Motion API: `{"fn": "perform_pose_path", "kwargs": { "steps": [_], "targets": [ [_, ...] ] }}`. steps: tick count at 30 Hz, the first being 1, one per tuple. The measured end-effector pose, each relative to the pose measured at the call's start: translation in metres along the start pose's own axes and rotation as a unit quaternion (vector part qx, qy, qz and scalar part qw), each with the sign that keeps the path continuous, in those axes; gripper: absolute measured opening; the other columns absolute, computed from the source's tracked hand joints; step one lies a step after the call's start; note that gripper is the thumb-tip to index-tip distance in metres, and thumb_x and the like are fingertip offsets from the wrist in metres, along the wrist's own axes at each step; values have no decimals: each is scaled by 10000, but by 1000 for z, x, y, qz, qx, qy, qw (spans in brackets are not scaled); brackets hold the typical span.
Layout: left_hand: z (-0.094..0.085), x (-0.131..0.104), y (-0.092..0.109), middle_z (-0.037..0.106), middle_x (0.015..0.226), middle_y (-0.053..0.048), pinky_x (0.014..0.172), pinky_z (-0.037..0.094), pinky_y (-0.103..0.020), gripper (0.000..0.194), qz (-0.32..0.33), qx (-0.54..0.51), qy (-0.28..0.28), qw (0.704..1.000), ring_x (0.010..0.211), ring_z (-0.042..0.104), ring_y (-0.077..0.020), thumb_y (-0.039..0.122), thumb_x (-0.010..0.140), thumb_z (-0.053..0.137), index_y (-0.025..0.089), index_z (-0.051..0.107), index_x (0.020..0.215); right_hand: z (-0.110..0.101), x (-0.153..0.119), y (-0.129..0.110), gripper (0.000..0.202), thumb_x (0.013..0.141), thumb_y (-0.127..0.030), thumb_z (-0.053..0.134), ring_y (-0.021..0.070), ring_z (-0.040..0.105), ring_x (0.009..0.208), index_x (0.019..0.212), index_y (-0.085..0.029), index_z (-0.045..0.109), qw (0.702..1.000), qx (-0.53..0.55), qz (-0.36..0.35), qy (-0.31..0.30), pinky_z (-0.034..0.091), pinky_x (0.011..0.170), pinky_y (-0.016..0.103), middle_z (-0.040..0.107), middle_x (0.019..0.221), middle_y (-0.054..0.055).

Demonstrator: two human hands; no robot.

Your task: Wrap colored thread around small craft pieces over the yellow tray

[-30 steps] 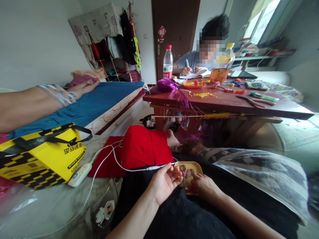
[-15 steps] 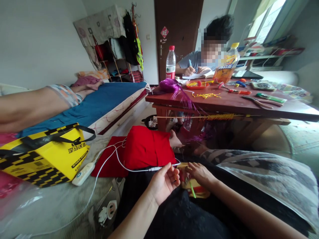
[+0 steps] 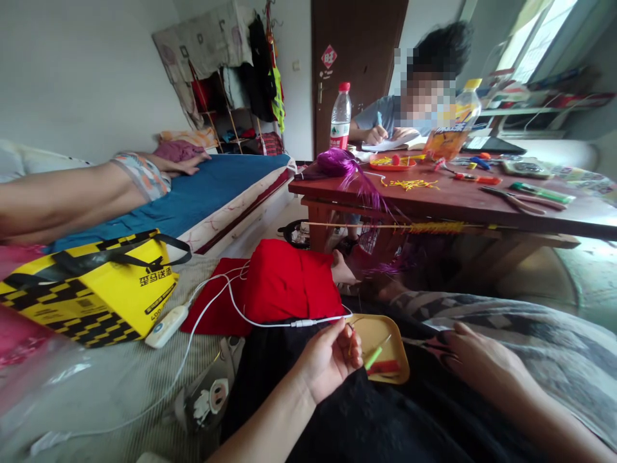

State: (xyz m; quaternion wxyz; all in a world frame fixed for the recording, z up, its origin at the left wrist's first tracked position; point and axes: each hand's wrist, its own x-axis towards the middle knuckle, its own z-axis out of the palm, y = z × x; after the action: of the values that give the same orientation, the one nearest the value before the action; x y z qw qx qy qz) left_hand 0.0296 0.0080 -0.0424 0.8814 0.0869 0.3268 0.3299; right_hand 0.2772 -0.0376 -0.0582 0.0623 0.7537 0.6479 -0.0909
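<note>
My left hand point(image 3: 330, 363) is closed in a pinch, palm turned up, on a small yellow-orange piece point(image 3: 351, 342), perhaps thread or wire; its exact kind is too small to tell. Right beside it, a shallow yellow tray point(image 3: 398, 334) rests on the black cloth over my lap. In the tray lie a thin tool with a light green handle point(image 3: 375, 357) and something red point(image 3: 384, 368). Off to the right, my right hand point(image 3: 486, 363) has its fingers on the handles of a pair of scissors point(image 3: 438, 348), whose blades point left toward the tray.
A white cable point(image 3: 270, 329) crosses the red cloth point(image 3: 296, 280) in front of me. The dark red table point(image 3: 463, 199) holds purple strands point(image 3: 337, 164), yellow pieces point(image 3: 412, 184), pliers point(image 3: 515, 200) and bottles. One person writes behind it; another lies on the bed point(image 3: 226, 183).
My right hand has moved from over the tray to the right, onto the scissors, leaving the tray uncovered. My left hand keeps its pinch. The whole view has shifted slightly.
</note>
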Motion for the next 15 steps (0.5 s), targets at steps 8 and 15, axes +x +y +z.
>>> {"fn": "perform_pose_path", "kwargs": {
  "steps": [8,15],
  "targets": [
    [6,-5,-7,539,530,-10,525,403,-178,257,21,34,-16,999,489,506,-75,227,780,617,109,538,566,5,-48,-62,315,681,-481,602,246,551,837,784,-187,555,812,573,-59,-96,451,721,303,588,829,48],
    [9,-6,-13,540,492,-14,565,453,-214,251,13,70,-11,997,494,544,-100,205,769,614,105,544,550,-1,-54,-90,427,648,-496,626,279,531,903,893,-148,634,747,650,-21,-138,411,816,347,614,840,41]
  ]
}}
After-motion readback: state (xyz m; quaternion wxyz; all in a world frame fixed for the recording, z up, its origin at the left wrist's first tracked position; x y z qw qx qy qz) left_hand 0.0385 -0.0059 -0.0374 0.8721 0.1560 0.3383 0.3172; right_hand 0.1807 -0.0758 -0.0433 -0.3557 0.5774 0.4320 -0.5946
